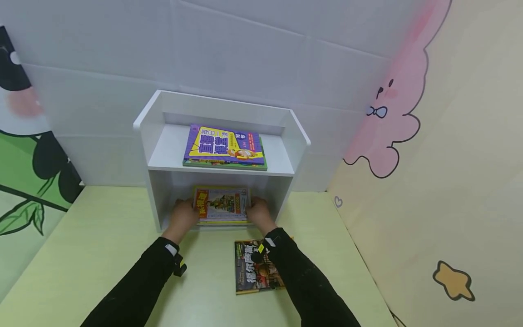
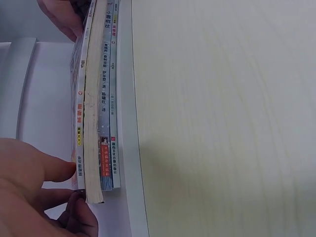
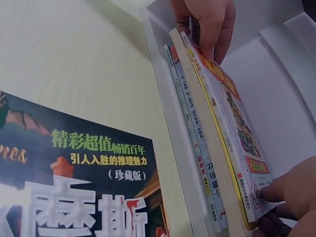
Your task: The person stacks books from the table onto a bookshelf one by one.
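A stack of books lies flat on the lower shelf, the top one with a red and white cover. My left hand grips its left end, thumb on the top cover and fingers curled low at the corner, as the left wrist view shows. At the right end, my right hand pinches the stack the same way, thumb on the cover. Spines and page edges face the front; a thick book sits under the top one, with thinner books below. The fingers' undersides are hidden.
The white two-tier shelf stands against the back wall. More books, with a purple and yellow one on top, lie on its upper tier. A dark-covered book lies on the pale table, partly under my right forearm.
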Motion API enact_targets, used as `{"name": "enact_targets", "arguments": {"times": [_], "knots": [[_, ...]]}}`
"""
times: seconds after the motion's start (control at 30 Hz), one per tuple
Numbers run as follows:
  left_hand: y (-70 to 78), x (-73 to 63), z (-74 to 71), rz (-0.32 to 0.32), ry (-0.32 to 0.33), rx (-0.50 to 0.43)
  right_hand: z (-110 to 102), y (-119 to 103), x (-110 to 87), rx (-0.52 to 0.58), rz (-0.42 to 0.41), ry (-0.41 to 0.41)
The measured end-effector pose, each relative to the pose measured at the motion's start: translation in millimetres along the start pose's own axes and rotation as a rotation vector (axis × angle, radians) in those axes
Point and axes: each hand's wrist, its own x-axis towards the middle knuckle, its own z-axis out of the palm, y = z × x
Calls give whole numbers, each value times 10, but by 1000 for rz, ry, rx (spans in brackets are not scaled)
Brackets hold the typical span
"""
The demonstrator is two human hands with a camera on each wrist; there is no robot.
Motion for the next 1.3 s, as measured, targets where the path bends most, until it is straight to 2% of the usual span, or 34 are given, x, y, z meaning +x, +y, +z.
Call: {"name": "enact_targets", "arguments": {"times": [0.17, 0.3, 0.47, 0.6, 0.7, 0.83, 0.93, 1.07, 1.2, 1.3], "knots": [[-2, -31, 15, 20, 49, -11, -26, 28, -48, 5, 23, 4], [-4, -88, -11, 39, 103, -41, -65, 61, -118, -38, 18, 21], [58, -203, -56, 51, 126, -77, -147, 99, -263, -120, -69, 25], [119, -345, -61, 94, 149, -107, -248, 122, -478, -133, -143, -30], [177, -537, -59, 84, 101, -163, -357, 146, -690, -120, -166, -91], [232, -864, -4, -21, -37, -279, -529, 225, -973, -160, -148, -101], [266, -1101, 71, -81, -106, -336, -668, 329, -1165, -203, -102, -58], [344, -1357, 184, -123, -162, -366, -880, 525, -1386, -282, -17, 39], [448, -1522, 347, -146, -202, -370, -1095, 705, -1556, -343, 96, 111], [512, -1595, 482, -151, -218, -357, -1189, 779, -1637, -344, 170, 110]]}}
